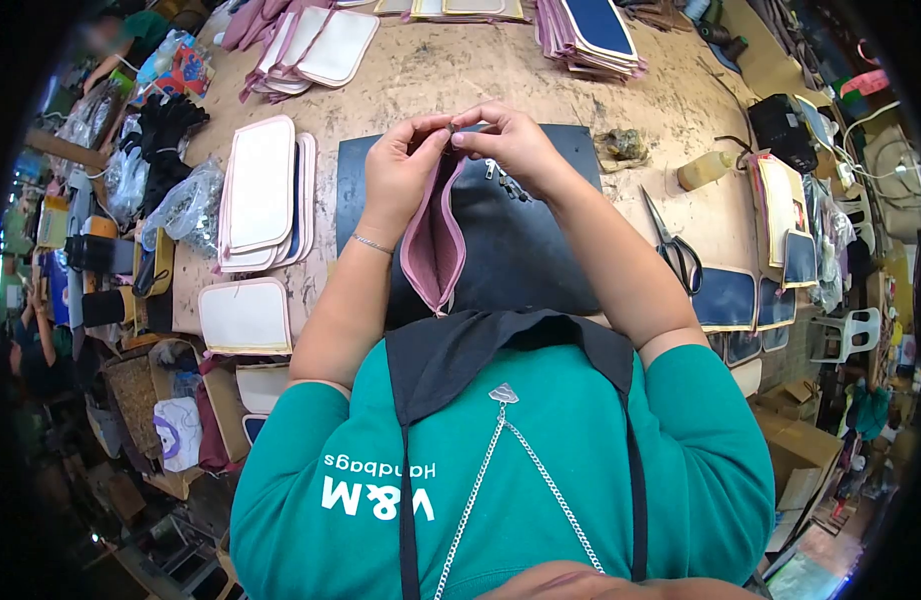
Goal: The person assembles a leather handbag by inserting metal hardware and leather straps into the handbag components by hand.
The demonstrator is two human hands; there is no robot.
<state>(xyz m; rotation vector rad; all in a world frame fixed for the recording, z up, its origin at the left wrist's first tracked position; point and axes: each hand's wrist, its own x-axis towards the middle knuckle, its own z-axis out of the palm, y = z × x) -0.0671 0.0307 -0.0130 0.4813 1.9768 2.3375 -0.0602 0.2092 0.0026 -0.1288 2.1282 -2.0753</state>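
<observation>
pouch [426,250], long axis near to far, mouth gaping upward (pink)

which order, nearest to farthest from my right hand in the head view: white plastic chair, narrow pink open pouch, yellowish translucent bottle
1. Narrow pink open pouch: held at the right hand
2. Yellowish translucent bottle: right side of the table
3. White plastic chair: far right, beyond the table

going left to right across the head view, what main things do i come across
crumpled clear plastic bag → stack of rounded white panels with pink edges → narrow open pink pouch → black-handled metal scissors → boxy black object
</observation>
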